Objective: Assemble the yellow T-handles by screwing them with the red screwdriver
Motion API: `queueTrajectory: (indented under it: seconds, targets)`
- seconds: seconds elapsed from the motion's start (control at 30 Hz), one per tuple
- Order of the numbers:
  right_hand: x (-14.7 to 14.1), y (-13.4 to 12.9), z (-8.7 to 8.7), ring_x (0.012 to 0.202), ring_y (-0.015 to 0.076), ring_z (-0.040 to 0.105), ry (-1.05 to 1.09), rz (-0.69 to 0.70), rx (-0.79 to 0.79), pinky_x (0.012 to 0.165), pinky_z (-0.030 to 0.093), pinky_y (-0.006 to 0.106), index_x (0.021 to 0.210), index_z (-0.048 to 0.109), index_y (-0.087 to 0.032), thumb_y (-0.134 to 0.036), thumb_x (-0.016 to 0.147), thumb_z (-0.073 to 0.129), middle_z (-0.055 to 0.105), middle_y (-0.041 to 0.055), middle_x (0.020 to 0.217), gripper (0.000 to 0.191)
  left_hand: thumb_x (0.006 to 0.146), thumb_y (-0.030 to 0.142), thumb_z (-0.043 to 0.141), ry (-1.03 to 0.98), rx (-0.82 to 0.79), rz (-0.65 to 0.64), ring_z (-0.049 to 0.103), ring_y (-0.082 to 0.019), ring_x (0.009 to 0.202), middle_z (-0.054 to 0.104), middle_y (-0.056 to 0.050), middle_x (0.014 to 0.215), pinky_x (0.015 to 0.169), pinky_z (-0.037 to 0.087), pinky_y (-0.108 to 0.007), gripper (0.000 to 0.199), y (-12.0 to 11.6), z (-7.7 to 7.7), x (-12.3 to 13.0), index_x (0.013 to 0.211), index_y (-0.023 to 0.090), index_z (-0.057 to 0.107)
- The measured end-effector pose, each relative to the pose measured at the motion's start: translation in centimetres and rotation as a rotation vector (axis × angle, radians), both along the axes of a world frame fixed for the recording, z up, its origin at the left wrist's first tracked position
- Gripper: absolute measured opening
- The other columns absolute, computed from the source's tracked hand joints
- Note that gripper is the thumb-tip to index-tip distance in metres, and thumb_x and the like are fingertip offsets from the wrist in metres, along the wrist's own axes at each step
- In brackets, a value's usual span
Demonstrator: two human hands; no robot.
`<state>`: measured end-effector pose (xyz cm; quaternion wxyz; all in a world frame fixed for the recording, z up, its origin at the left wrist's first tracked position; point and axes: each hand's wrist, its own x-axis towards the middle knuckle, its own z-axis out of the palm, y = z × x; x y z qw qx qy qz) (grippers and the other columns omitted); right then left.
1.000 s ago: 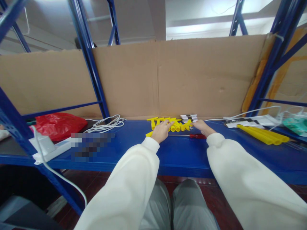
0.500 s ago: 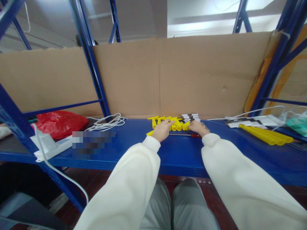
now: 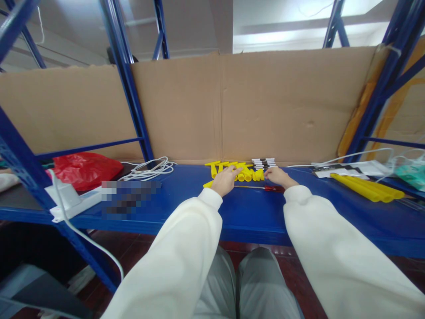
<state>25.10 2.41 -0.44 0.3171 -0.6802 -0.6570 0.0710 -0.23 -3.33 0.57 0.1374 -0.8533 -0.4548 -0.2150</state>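
Observation:
Several yellow plastic pieces [image 3: 245, 176] lie in a row on the blue shelf [image 3: 252, 212]. My left hand [image 3: 226, 180] rests over the left part of the row, fingers pointing right; what it grips, if anything, is too small to tell. My right hand [image 3: 277, 176] is just right of the row, its fingertips together near the last piece; anything between them cannot be made out. Behind the row are black-and-white striped items [image 3: 263, 163]. A screwdriver with a red handle [image 3: 272, 189] lies in front, its thin shaft pointing left.
On the right lie long yellow tubes [image 3: 367, 188] beside white cables. To the left are a coiled white cable [image 3: 154, 169], a red plastic bag [image 3: 86, 170] and a white power strip [image 3: 79, 204]. Cardboard [image 3: 265, 106] stands behind, between blue posts.
My right hand has moved slightly right, off the end of the yellow row, uncovering more of the last piece. My left hand has stayed nearly in place.

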Motion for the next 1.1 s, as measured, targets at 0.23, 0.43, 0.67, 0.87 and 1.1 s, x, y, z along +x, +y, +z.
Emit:
queueTrajectory:
  seconds: [0.23, 0.43, 0.67, 0.87, 1.1]
  targets:
    - [-3.5, -3.5, 2.0, 0.092, 0.0219, 0.067, 0.292, 0.410, -0.072, 0.083, 0.050, 0.031, 0.072, 0.075, -0.019, -0.048, 0.088, 0.056, 0.077, 0.0087, 0.092, 0.038, 0.093, 0.007, 0.039, -0.027, -0.011, -0.079, 0.060, -0.023, 0.121, 0.060, -0.013, 0.134, 0.094, 0.051, -0.036, 0.056, 0.4, -0.3, 0.1, 0.145, 0.023, 0.050]
    - [-5.1, -4.6, 1.7, 0.087, 0.0200, 0.066, 0.668, 0.577, -0.128, 0.074, 0.049, 0.029, 0.070, 0.072, -0.019, -0.041, 0.074, 0.067, 0.076, 0.0069, 0.086, 0.023, 0.090, 0.002, 0.037, -0.092, -0.017, -0.192, 0.055, -0.021, 0.129, 0.059, -0.011, 0.139, 0.104, 0.047, -0.039, 0.068, 0.8, -0.6, 0.1, 0.154, 0.025, 0.036]
    - [-5.0, -3.6, 1.8, 0.064, 0.0133, 0.058, 0.828, 0.245, -0.035, 0.053, 0.040, 0.022, 0.061, 0.067, -0.018, -0.018, 0.068, 0.063, 0.068, 0.0017, 0.065, 0.008, 0.090, 0.016, 0.051, -0.071, -0.147, -0.035, 0.059, -0.026, 0.127, 0.058, -0.009, 0.145, 0.101, 0.050, -0.041, 0.070, 0.0, -0.2, 0.0, 0.157, 0.027, 0.031]
    - [-3.6, -2.9, 2.4, 0.054, 0.0104, 0.055, 1.057, -0.111, 0.191, 0.042, 0.035, 0.019, 0.061, 0.059, -0.017, -0.014, 0.075, 0.062, 0.062, 0.0000, 0.060, 0.014, 0.091, 0.028, 0.055, -0.114, -0.190, -0.028, 0.066, -0.027, 0.116, 0.067, -0.007, 0.133, 0.099, 0.051, -0.040, 0.069, -0.5, 0.0, 0.0, 0.156, 0.028, 0.034]
    - [-2.8, -2.2, 2.2, 0.054, 0.0106, 0.058, 1.173, 0.051, 0.244, 0.042, 0.037, 0.020, 0.066, 0.060, -0.018, -0.026, 0.079, 0.069, 0.068, 0.0023, 0.070, 0.017, 0.090, 0.021, 0.051, -0.344, -0.114, -0.121, 0.057, -0.024, 0.131, 0.058, -0.007, 0.145, 0.112, 0.043, -0.038, 0.065, 0.0, -0.2, -0.1, 0.153, 0.023, 0.039]
